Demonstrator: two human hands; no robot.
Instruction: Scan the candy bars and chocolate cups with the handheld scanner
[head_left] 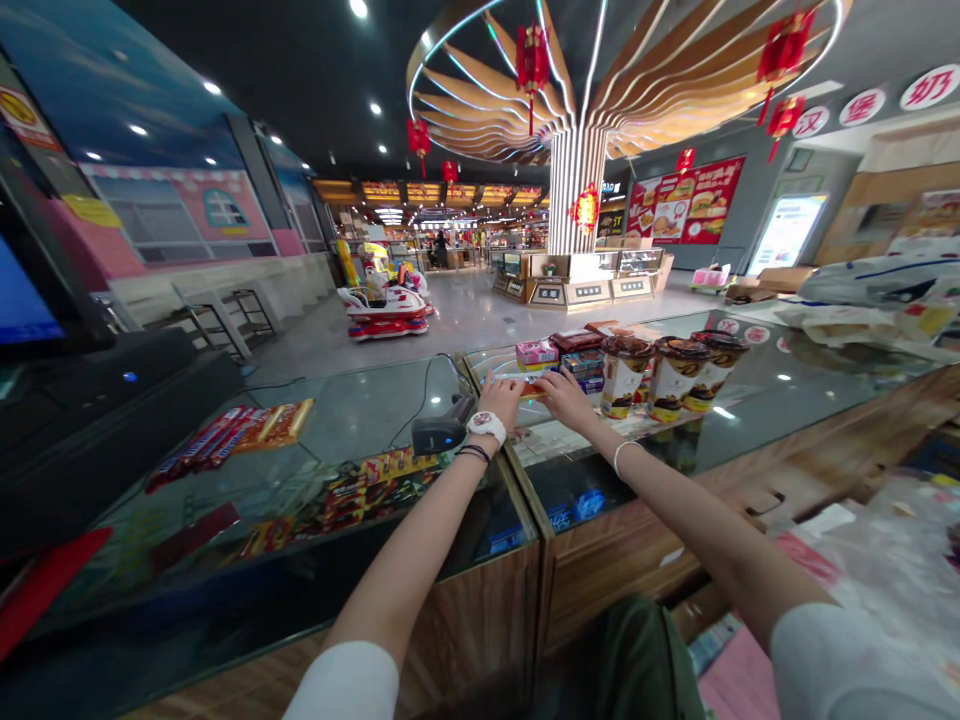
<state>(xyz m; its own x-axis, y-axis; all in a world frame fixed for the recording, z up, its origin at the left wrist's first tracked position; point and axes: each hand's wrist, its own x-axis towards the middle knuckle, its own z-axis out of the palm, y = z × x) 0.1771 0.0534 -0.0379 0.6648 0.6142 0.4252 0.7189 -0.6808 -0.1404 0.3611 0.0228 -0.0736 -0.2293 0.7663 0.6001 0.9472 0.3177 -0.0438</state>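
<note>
Both arms reach out over the glass counter. My left hand (501, 398), with a white watch (486, 428) on the wrist, is closed on the left end of a small orange-and-white wrapped snack bar (533, 387). Fingers of my right hand (566, 398) are closed on its right end. Much of the wrapper is hidden by the fingers. Just beyond my hands lie a pink packet (536, 353) and a stack of small boxes (583, 362). To the right stand three lidded cups (622, 380). A black barcode scanner (441, 432) lies beside my left wrist.
Several wrapped bars (271, 425) lie on the left part of the glass counter (360, 400), near a monitor (37, 280). More snacks show beneath the glass. A cable (424, 385) runs by the scanner. Plastic bags (885, 290) rest at the far right.
</note>
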